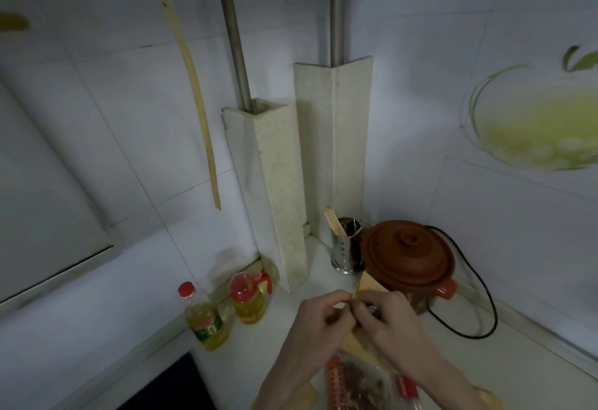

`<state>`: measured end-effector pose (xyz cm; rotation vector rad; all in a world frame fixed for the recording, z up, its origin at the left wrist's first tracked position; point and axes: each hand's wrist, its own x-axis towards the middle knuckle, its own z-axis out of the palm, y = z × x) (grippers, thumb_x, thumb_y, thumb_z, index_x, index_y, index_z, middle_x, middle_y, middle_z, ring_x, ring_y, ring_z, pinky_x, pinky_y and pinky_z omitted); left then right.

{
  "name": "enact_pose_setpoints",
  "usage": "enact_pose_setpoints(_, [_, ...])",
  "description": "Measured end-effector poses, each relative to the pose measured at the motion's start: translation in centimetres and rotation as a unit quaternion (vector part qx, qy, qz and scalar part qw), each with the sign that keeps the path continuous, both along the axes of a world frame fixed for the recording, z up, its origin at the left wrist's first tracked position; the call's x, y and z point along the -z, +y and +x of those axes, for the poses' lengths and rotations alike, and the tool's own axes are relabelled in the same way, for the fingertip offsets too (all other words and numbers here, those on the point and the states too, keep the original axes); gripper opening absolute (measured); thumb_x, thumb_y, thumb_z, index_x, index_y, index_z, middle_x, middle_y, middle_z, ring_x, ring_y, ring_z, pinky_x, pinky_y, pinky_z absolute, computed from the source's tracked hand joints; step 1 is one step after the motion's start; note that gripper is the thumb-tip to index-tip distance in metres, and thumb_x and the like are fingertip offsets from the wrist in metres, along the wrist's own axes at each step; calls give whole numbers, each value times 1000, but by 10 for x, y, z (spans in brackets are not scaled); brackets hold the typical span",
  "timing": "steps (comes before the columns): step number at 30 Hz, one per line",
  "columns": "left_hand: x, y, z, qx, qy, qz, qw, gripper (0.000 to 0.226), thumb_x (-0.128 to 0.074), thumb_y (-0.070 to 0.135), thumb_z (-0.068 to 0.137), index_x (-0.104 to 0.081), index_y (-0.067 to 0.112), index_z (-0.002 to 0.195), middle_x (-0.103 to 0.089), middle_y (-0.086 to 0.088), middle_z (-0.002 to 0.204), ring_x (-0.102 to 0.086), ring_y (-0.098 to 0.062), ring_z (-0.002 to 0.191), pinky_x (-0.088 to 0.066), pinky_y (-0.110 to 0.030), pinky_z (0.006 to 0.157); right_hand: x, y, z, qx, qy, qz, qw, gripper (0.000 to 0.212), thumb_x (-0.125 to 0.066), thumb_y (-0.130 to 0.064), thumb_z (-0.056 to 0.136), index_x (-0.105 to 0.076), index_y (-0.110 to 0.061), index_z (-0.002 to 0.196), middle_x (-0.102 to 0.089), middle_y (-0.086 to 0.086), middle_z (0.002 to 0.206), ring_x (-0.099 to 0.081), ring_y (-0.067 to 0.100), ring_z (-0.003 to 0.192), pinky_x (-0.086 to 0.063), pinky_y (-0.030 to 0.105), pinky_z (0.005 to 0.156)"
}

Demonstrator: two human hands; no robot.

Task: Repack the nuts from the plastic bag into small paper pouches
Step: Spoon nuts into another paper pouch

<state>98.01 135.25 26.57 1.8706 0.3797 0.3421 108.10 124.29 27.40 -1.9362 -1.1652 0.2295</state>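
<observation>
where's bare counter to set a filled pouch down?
Free: the counter strip right of the clay pot, outside the black cord toward the right wall; also the patch between the oil bottles and the hands. Crowded: the corner by the utensil holder, and the near edge under the nut bag.

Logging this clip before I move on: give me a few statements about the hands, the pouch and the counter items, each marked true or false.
1. Both hands pinch the paper pouch. True: the left hand and right hand meet at its edge.
2. The clay pot has its lid off. False: the lid sits on it.
3. Two oil bottles with red caps stand left of the hands. True: the small oil bottle and the larger oil bottle.
4. The plastic bag of nuts hangs on the wall. False: it lies below the hands at the frame's bottom edge.
5. The metal holder is empty. False: wooden sticks stand in it.
</observation>
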Motion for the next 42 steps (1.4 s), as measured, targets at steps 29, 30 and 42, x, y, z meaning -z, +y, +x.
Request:
enact_pose_setpoints(29, [21,26,-24,-177,91,267,943,11,-54,39,77,-49,31,82,-56,12,72,-57,-11,64,-37,-22,53,17,43,-7,-66,-43,-85,993,45,-59,-15,85,-36,-24,47,-44,-9,42,-44,6,46,-27,19,49])
enact_pose_setpoints(30, [21,23,-24,-159,95,238,953,23,-53,41,76,-47,37,97,-58,17,90,-60,-10,73,-40,-23,59,15,44,-8,-80,-46,-83,992,45,-58,-15,84,-36,-27,46,-46,-10,43,-45,4,46,-28,17,48])
enact_pose_setpoints(42, [32,18,-23,-98,9,-26,995,58,-43,-12,80,-70,37,93,-48,24,129,-68,1,85,-60,-31,55,27,15,-4,17,-75,-87,993,45,-46,-49,73,-32,-22,40,-31,0,37,-35,12,39,-24,22,42])
